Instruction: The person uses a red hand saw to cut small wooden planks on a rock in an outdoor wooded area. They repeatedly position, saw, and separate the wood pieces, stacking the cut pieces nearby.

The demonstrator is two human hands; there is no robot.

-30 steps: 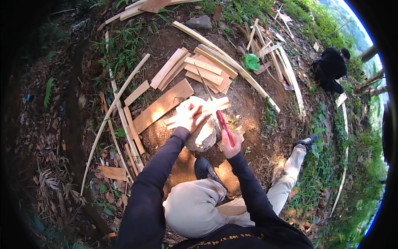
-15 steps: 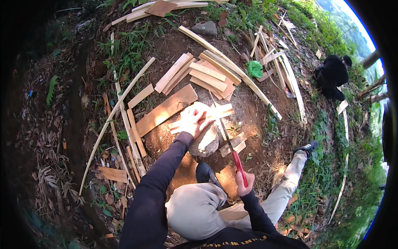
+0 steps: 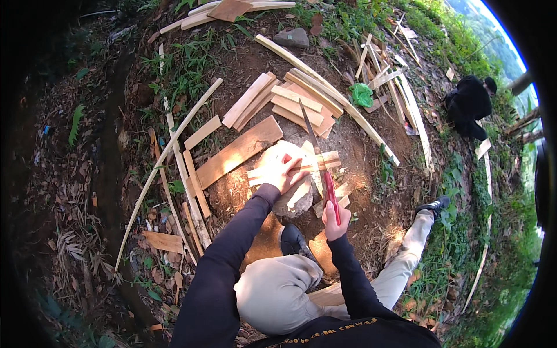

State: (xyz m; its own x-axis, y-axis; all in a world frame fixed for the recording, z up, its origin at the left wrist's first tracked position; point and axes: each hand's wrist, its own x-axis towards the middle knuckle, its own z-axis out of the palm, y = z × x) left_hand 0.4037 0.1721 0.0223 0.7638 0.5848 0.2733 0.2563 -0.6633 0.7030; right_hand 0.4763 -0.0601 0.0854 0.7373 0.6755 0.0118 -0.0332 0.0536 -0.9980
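Observation:
My right hand (image 3: 336, 221) is closed round the red handle of a hand saw (image 3: 314, 139). Its long thin blade points away from me and lies across a pale wooden strip (image 3: 332, 159). That strip rests crosswise on a rounded stone (image 3: 288, 204), its right end jutting past the blade. Just left of the blade, my left hand (image 3: 283, 176) presses the strip down against the stone, fingers bent over it. Strong sunlight washes out part of the left hand and the stone's top. Short wood offcuts (image 3: 342, 197) lie on the soil right of the stone.
Beyond the stone lie stacked short boards (image 3: 307, 104); a wide brown plank (image 3: 239, 149) is to its left. Long battens (image 3: 168, 156) flank the work. A green plastic bag (image 3: 361, 94) sits by a wood pile. At right, a person in black (image 3: 469, 104) crouches.
My right hand has pushed the saw forward, away from me, so its handle is now close to the strip. The left hand stays on the strip. The whole view has shifted slightly.

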